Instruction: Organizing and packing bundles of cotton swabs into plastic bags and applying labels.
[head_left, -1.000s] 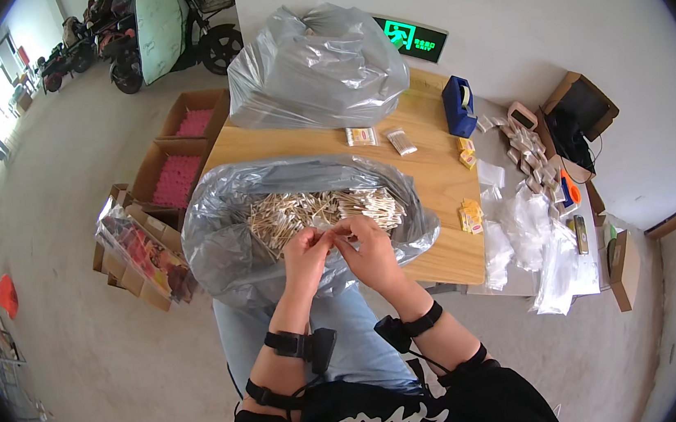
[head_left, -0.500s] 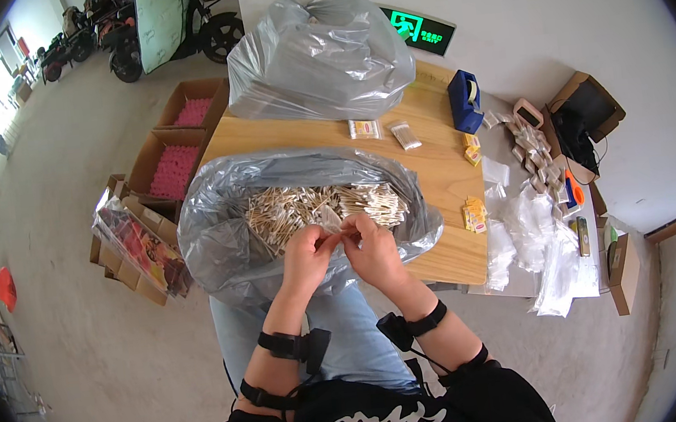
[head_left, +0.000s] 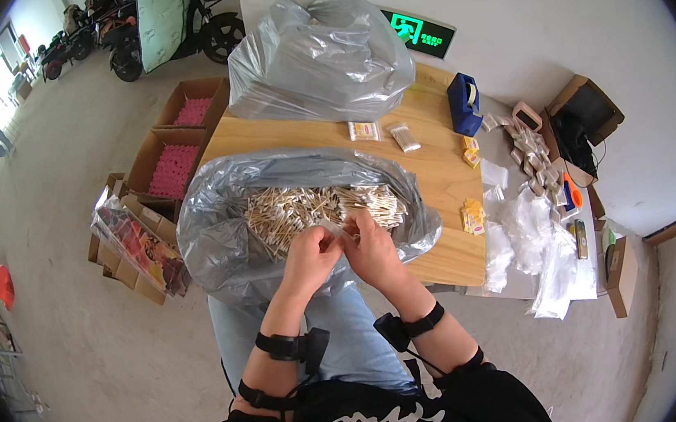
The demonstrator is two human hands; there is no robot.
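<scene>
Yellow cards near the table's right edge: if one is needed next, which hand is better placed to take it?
Probably the right hand: it is nearer the yellow cards than the left hand. Both seem to pinch a clear plastic piece, so the right may need freeing.

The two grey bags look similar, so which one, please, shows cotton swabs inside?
The front bag, beneath the left hand and right hand: cotton swabs show in its mouth. The rear bag, by the wall, shows none clearly.

Green-lit wall sign (head_left: 420, 33), black scooter wheel (head_left: 223, 40), pink pieces (head_left: 173, 171)
</scene>
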